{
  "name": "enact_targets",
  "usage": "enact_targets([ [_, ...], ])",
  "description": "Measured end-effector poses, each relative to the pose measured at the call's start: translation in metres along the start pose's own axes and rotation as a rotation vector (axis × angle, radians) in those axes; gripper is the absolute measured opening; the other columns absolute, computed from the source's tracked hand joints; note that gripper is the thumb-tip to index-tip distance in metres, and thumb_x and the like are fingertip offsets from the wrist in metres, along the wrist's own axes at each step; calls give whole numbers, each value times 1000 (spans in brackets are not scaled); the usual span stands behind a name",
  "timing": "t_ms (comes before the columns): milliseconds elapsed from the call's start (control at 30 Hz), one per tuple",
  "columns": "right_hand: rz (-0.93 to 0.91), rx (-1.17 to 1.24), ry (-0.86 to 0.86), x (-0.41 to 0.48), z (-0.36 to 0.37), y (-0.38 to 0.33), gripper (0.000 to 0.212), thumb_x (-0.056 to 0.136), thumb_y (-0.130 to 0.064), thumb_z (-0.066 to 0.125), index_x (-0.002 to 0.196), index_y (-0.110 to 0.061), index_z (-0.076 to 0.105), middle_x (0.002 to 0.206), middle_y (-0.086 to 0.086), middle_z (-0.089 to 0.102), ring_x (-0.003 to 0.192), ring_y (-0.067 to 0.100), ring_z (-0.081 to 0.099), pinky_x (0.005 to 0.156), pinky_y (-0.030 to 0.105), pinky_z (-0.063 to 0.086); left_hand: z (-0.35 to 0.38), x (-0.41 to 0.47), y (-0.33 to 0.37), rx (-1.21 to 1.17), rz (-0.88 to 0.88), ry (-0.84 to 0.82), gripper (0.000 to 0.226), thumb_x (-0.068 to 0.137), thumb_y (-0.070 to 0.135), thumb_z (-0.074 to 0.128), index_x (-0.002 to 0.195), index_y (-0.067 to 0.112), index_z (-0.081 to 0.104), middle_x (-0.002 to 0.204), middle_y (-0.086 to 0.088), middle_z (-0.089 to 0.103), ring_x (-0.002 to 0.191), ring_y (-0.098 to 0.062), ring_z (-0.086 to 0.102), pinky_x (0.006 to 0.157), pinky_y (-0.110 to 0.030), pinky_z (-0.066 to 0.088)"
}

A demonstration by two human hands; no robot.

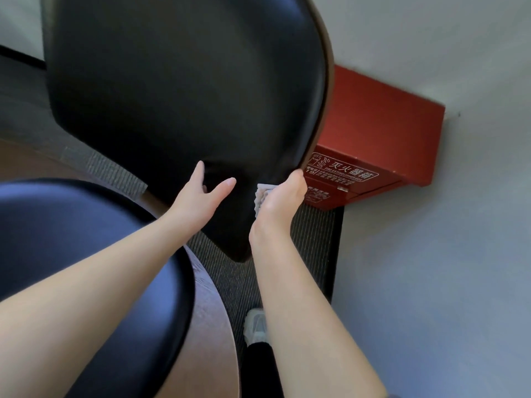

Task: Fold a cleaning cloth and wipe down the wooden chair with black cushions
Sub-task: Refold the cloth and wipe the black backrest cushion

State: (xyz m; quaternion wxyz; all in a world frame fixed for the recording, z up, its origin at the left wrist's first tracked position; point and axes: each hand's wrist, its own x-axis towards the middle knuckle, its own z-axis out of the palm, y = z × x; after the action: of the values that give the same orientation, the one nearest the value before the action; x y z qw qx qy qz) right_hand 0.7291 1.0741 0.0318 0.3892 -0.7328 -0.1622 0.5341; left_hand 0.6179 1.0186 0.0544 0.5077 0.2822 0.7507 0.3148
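The right hand (280, 199) has its fingers curled round the folded cleaning cloth (261, 193), pressing it to the lower right edge of the black backrest (178, 81). The left hand (201, 196) lies on the backrest's lower part, fingers straight and spread, holding nothing.

The risk I see is the cloth slipping off the narrow wooden rim (327, 67) on the backrest's right side, leaving it unwiped, or the chair tipping under the push.

A red fire extinguisher box (373, 133) stands just right of the backrest and crowds the reach there. The seat cushion (71, 239) lies below left of the backrest, and a shoe (255, 326) rests on the carpet (310, 234) below it.
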Motion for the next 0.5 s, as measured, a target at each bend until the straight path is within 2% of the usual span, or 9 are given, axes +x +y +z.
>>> enact_targets([
  [33,2,-40,7,-7,0,-10,72,69,-74,26,110,-28,64,100,15,69,107,39,55,95,53,43,-2,0,6,11,11,-1,96,75,69,61,154,29,23,151,5,42,139,-16,41,115,-42,35],
  [100,-113,-67,1,-21,4,-33,41,72,-69,27,95,-52,55,106,18,68,107,40,56,99,53,44,-7,2,17,17,25,-2,97,73,71,61,153,31,23,150,5,44,137,-16,43,113,-43,37],
  [133,-163,-62,11,-26,5,-42,29,74,-67,28,87,-56,51,104,17,68,107,40,57,99,56,45,-9,4,22,16,38,6,94,78,67,62,154,31,21,152,6,42,138,-16,41,115,-41,35],
  [200,-253,-73,51,-30,6,-56,23,76,-64,27,82,-57,49,94,12,69,103,38,60,95,58,46,-13,4,34,45,61,31,88,88,55,61,157,29,13,159,6,29,144,-15,31,118,-37,28],
  [267,-328,-93,59,-35,9,-68,33,77,-64,27,94,-50,51,92,10,69,103,36,60,95,56,46,-17,5,48,91,84,49,90,90,54,60,157,29,7,163,5,18,147,-15,24,120,-40,24],
  [333,-375,-99,77,-42,10,-81,61,77,-65,26,115,-25,54,101,11,66,105,34,60,95,54,45,-22,7,61,123,114,50,91,89,55,60,157,30,5,164,3,15,149,-17,20,120,-43,22],
  [367,-421,-105,86,-44,11,-86,67,78,-66,27,117,-18,53,105,12,64,106,34,59,94,54,46,-25,8,69,141,128,48,91,89,55,60,157,30,4,164,2,13,149,-18,19,121,-44,22],
  [433,-520,-135,78,-48,11,-98,62,82,-65,31,114,-17,53,109,9,61,105,32,59,90,53,49,-32,9,85,194,167,53,90,91,53,59,157,30,2,165,0,8,150,-20,17,121,-41,18],
  [500,-604,-213,54,-49,13,-111,54,91,-55,40,123,-14,52,117,5,58,112,24,54,94,49,48,-40,10,101,271,221,63,88,93,48,58,157,30,0,165,-1,-1,150,-21,13,119,-37,15],
])
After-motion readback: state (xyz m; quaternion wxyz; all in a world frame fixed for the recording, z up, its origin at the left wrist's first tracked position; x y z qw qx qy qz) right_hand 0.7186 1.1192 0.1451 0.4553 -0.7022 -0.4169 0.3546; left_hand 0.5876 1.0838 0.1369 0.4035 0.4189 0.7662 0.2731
